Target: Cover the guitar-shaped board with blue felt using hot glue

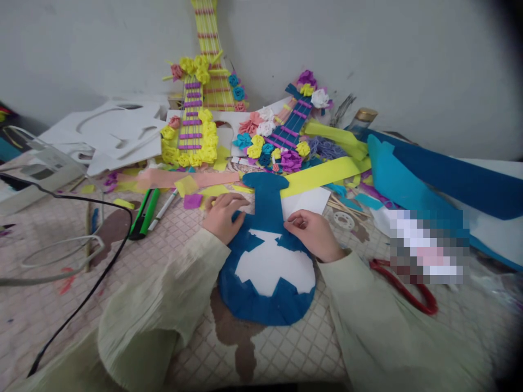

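A guitar-shaped piece (269, 310) covered at its edges in dark blue paper lies on the patterned table, its neck pointing away from me and white card showing in the middle of its body. My left hand (225, 215) rests at the left side where neck and body meet, its fingers curled and partly spread, with nothing visible in them. At the right side of the same joint, my right hand (314, 234) has thumb and fingertips pinched together at the blue edge; what lies between them is too small to make out.
Decorated paper guitars (192, 120) lean against the wall. A green cutter (145, 215) and white pen (163, 209) lie left; red-handled scissors (408, 288) lie right. Blue paper (408, 174), yellow strips (322, 174), white card offcuts (122, 130) and a black cable (122, 239) surround the work.
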`<state>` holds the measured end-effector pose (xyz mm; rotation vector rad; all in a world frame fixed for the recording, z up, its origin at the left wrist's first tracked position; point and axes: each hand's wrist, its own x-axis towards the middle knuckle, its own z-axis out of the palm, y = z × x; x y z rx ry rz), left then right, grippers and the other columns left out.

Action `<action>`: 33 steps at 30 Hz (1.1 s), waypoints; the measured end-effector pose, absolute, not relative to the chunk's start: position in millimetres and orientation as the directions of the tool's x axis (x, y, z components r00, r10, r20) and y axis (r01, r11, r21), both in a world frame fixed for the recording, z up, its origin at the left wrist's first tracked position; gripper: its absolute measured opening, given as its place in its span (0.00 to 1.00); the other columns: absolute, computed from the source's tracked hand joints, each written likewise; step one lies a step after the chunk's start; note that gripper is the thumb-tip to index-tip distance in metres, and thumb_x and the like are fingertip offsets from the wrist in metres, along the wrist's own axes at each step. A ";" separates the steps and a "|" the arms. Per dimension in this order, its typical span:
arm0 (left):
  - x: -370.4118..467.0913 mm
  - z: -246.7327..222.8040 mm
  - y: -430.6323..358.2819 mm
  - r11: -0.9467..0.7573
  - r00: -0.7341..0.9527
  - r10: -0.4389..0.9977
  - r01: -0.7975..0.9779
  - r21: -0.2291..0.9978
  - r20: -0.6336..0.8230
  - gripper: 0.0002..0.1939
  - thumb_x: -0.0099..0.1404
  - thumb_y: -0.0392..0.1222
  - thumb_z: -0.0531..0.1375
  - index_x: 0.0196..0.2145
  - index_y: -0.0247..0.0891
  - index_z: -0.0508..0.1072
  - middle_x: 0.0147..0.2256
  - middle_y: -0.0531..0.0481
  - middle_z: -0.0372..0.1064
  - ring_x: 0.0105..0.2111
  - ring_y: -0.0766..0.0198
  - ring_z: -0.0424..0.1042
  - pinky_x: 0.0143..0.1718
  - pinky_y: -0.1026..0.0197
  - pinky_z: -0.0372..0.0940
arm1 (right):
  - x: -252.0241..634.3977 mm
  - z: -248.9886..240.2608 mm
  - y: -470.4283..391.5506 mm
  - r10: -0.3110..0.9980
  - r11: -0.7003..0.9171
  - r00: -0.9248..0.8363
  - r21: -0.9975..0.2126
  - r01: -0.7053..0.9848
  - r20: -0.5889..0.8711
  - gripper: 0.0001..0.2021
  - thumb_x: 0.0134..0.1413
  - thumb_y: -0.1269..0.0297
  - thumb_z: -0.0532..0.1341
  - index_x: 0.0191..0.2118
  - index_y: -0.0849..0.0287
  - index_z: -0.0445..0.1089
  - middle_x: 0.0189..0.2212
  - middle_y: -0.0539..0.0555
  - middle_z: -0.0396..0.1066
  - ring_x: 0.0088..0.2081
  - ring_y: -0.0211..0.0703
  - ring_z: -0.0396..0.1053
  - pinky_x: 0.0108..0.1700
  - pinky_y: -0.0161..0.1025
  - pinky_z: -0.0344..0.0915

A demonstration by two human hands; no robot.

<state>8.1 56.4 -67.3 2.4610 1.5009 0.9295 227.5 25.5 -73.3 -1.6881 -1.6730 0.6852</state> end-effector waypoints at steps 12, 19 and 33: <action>16.5 -74.5 35.4 -0.782 0.701 0.620 0.589 0.203 0.354 0.14 0.63 0.39 0.49 0.39 0.36 0.73 0.44 0.45 0.70 0.43 0.57 0.69 0.45 0.51 0.63 | 226.4 -72.4 22.7 0.989 0.109 -0.010 -0.681 0.724 0.148 0.07 0.46 0.61 0.59 0.27 0.58 0.71 0.20 0.50 0.67 0.22 0.37 0.63 0.27 0.35 0.61; 14.2 -73.7 35.6 -0.769 0.703 0.637 0.609 0.195 0.316 0.15 0.63 0.40 0.49 0.41 0.38 0.72 0.46 0.46 0.69 0.44 0.57 0.69 0.46 0.51 0.63 | 225.9 -70.8 20.1 0.982 0.151 -0.045 -0.621 0.769 0.183 0.07 0.47 0.63 0.58 0.29 0.58 0.73 0.24 0.52 0.69 0.24 0.38 0.65 0.30 0.37 0.62; 10.1 -78.0 37.1 -0.755 0.680 0.655 0.606 0.250 0.328 0.15 0.63 0.39 0.49 0.42 0.37 0.73 0.47 0.42 0.67 0.44 0.55 0.69 0.45 0.49 0.64 | 227.4 -68.9 18.6 0.985 0.152 -0.072 -0.597 0.788 0.155 0.08 0.47 0.64 0.59 0.31 0.57 0.74 0.26 0.53 0.72 0.25 0.39 0.66 0.30 0.37 0.63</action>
